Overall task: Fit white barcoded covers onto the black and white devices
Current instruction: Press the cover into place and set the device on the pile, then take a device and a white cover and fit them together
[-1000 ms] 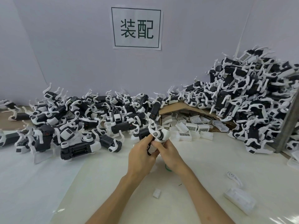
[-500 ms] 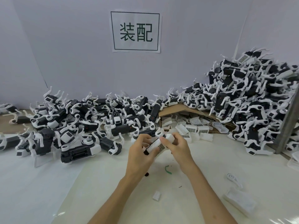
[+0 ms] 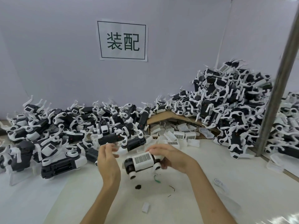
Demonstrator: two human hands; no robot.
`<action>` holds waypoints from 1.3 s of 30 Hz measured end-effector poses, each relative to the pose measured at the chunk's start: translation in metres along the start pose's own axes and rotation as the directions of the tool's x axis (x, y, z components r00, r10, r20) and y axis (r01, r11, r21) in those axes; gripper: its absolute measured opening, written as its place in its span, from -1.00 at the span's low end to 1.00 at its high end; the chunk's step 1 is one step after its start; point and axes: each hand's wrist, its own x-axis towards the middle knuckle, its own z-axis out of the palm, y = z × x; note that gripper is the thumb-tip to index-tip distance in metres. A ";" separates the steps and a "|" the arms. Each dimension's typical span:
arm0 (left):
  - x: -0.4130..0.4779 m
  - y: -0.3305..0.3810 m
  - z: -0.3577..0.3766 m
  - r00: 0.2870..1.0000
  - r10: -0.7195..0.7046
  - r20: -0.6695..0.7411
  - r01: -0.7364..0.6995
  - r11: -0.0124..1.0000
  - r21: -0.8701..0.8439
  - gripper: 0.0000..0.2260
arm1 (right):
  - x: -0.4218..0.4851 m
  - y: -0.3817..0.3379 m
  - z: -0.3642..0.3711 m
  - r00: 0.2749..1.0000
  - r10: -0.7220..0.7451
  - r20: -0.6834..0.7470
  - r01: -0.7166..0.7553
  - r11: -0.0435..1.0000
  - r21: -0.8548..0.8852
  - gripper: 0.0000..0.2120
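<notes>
Covered device in the right hand, left hand free beside it

Head view: the right hand [image 3: 174, 156] has its grip clamped on a black and white device [image 3: 142, 163], held just above the tabletop [image 3: 210, 207]; its fingers lie along the far edge of the white barcoded cover [image 3: 143, 159], which sits on the upturned face of the device. The left hand [image 3: 108, 160] hangs just beside it with fingers apart, touching nothing. The device looks light, rigid moulded plastic, smooth enough to slip; the thin white legs seen on the heaped devices [image 3: 226, 107] seem the fragile part, so hold it by the body's long sides. Loose covers [image 3: 181, 135] lie by the cardboard [image 3: 165, 118] beyond the hands.
</notes>
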 end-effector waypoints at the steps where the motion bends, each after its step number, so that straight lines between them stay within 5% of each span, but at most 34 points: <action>1: 0.000 0.000 0.000 1.000 -0.011 -0.001 0.011 1.000 0.001 -0.75 | 0.000 -0.011 -0.006 0.999 -0.039 0.002 0.039 0.999 -0.029 -0.67; 4: 0.002 -0.003 0.001 0.999 -0.027 0.039 0.027 1.000 0.013 -0.75 | 0.003 -0.071 -0.041 0.947 -0.276 -0.166 0.312 0.913 0.264 -0.57; 7: 0.002 -0.007 0.003 0.997 -0.017 0.079 0.015 0.999 0.028 -0.74 | 0.009 -0.156 -0.096 0.797 -0.368 -0.478 0.604 0.499 0.622 -0.52; 8: 0.002 -0.009 0.004 0.996 -0.015 0.088 0.012 0.999 0.038 -0.74 | 0.011 -0.184 -0.112 0.757 -0.325 -0.568 0.648 0.489 0.584 -0.52; 10: 0.003 -0.010 0.005 0.995 -0.016 0.100 0.011 0.998 0.056 -0.73 | 0.014 -0.218 -0.132 0.667 -0.249 -0.702 0.631 0.689 0.356 -0.60; 13: 0.003 -0.010 0.005 0.994 -0.026 0.110 0.019 0.998 0.068 -0.72 | 0.019 -0.214 -0.121 0.538 -0.351 -0.766 0.545 0.838 -0.001 -0.83; 16: 0.003 -0.009 0.004 0.992 -0.038 0.118 0.028 0.996 0.084 -0.74 | 0.024 -0.159 -0.089 0.627 -0.370 -0.686 0.453 0.889 -0.066 -0.77; 18: 0.004 -0.010 0.004 0.991 -0.055 0.123 0.042 0.993 0.107 -0.78 | 0.030 -0.105 -0.065 0.731 -0.272 -0.626 0.301 0.952 -0.062 -0.78; 22: 0.005 -0.018 0.003 0.980 -0.111 0.165 0.080 0.980 0.184 -0.86 | 0.043 -0.006 -0.018 0.823 -0.128 -0.553 0.139 0.990 -0.023 -0.86; 30: 0.006 -0.017 -0.006 0.966 -0.075 0.248 -0.042 0.899 0.437 -0.43 | 0.041 0.059 0.017 0.811 -0.146 -0.567 0.003 0.969 -0.245 -0.76; 34: 0.011 -0.018 -0.011 0.942 0.098 0.322 -0.284 0.744 0.605 -0.34 | 0.044 0.062 0.016 0.826 -0.169 -0.537 -0.004 0.952 -0.306 -0.73; 39: 0.019 -0.028 -0.019 0.939 0.008 0.345 -0.323 0.372 0.870 -0.27 | 0.047 0.066 0.017 0.832 -0.196 -0.518 0.004 0.938 -0.348 -0.73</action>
